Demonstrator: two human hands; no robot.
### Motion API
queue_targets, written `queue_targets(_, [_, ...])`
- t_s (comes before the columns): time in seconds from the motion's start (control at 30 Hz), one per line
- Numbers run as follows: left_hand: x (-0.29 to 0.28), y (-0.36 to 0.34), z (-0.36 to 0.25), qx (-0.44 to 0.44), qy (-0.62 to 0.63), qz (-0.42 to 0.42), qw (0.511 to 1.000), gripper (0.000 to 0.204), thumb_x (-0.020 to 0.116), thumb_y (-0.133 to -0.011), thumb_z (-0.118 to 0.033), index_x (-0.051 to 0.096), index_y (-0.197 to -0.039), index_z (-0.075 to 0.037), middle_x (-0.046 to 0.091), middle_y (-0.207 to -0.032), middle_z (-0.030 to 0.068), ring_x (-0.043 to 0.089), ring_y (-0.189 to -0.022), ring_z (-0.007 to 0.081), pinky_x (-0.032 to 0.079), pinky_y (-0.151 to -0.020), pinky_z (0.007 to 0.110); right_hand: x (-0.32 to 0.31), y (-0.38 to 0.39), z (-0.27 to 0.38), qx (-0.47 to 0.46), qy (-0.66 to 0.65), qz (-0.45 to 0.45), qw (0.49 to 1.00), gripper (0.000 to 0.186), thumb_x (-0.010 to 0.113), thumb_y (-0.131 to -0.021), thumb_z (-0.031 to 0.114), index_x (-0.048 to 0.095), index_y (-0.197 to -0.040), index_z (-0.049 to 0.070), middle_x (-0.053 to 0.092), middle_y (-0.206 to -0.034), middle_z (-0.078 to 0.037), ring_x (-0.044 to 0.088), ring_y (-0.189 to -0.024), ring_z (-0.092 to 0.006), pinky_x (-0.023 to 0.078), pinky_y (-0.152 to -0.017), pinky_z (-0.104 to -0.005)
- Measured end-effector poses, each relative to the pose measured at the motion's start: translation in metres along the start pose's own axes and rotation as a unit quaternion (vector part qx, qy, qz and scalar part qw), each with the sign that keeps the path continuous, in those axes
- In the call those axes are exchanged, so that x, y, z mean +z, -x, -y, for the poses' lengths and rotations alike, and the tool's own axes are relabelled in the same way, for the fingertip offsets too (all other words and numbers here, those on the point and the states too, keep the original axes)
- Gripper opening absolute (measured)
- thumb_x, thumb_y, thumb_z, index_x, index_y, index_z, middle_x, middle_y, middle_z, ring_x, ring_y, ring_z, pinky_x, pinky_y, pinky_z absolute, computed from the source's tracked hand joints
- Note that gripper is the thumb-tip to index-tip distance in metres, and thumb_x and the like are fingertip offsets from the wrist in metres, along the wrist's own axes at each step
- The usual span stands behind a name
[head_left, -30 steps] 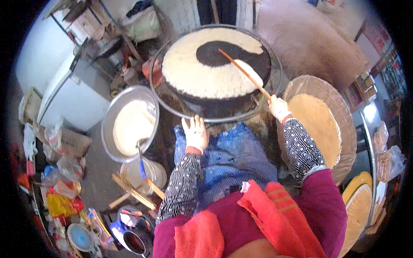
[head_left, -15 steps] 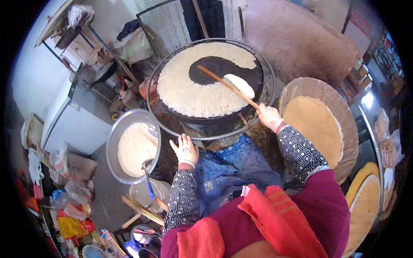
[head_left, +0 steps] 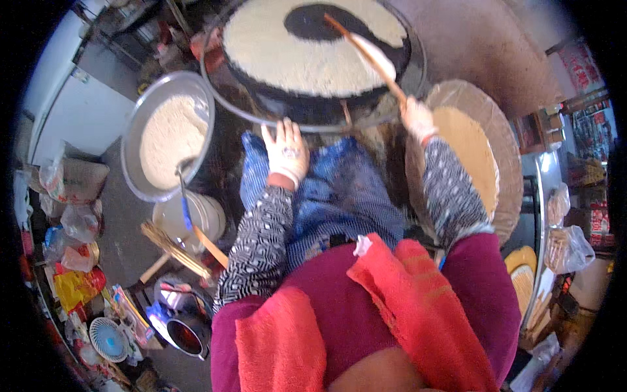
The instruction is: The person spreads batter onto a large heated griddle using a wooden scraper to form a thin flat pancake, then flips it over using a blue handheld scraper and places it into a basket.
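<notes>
A long wooden stick point(head_left: 372, 55) is held in my gloved right hand point(head_left: 418, 119), fingers wrapped round its near end. It slants across a round black griddle point(head_left: 307, 23), its far tip over the bare dark middle. Pale batter point(head_left: 307, 55) coats much of the griddle in a broad curved band. Beside the stick lies a white oval shape point(head_left: 382, 60); whether it is batter or part of the tool, I cannot tell. My left hand point(head_left: 287, 153), also gloved, is empty with fingers stretched out, near the griddle's metal rim point(head_left: 225, 98), above blue cloth over my lap point(head_left: 346, 183).
At left, a metal bowl point(head_left: 129, 140) of pale batter holds a blue-handled ladle point(head_left: 186, 210) above a white bucket point(head_left: 212, 212). A straw brush point(head_left: 173, 248) lies nearby. On the right stands a lined round basket point(head_left: 511, 150) with tan flat sheets point(head_left: 464, 153).
The view has tipped downward, so the griddle and bowl sit higher in the picture. My right hand has turned the stick to a steeper slant. My left hand stays by the rim.
</notes>
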State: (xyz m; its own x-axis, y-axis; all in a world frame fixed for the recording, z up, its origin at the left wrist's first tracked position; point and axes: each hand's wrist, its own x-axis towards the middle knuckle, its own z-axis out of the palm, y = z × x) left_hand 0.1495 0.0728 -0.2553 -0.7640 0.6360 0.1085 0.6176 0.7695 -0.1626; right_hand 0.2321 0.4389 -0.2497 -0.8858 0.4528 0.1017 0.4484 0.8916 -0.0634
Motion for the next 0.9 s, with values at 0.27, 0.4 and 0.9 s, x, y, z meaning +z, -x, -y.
queue_targets(0.27, [-0.003, -0.004, 0.017, -0.001, -0.003, 0.041, 0.999, 0.066, 0.057, -0.087, -0.041, 0.046, -0.138, -0.001, 0.042, -0.148, 0.0162, 0.037, -0.139, 0.0315, 0.006, -0.113, 0.066, -0.027, -0.008, 0.003, 0.027, 0.022, 0.063, 0.997, 0.034, 0.046, -0.097, 0.032, 0.057, -0.108, 0.002, 0.068, -0.096, -0.023, 0.065, -0.093, -0.0395, 0.050, -0.084, -0.0492])
queue_targets(0.4, [-0.002, -0.008, 0.027, 0.009, -0.014, 0.029, 0.999, 0.065, 0.055, -0.087, -0.042, 0.048, -0.137, -0.001, 0.045, -0.146, 0.0169, 0.039, -0.137, 0.0327, 0.008, -0.111, 0.068, -0.035, -0.002, 0.024, -0.001, -0.040, 0.056, 0.998, 0.032, 0.045, -0.097, 0.032, 0.058, -0.107, 0.005, 0.068, -0.097, -0.023, 0.065, -0.093, -0.0384, 0.050, -0.085, -0.0484])
queue_targets(0.9, [-0.006, -0.019, 0.052, -0.060, -0.054, 0.084, 0.993, 0.065, 0.055, -0.087, -0.045, 0.047, -0.140, -0.007, 0.041, -0.150, 0.0093, 0.037, -0.139, 0.0251, 0.008, -0.112, 0.067, -0.018, 0.001, -0.009, 0.035, -0.073, 0.068, 0.994, 0.032, 0.045, -0.097, 0.029, 0.056, -0.108, 0.001, 0.067, -0.098, -0.024, 0.065, -0.091, -0.0400, 0.051, -0.082, -0.0476])
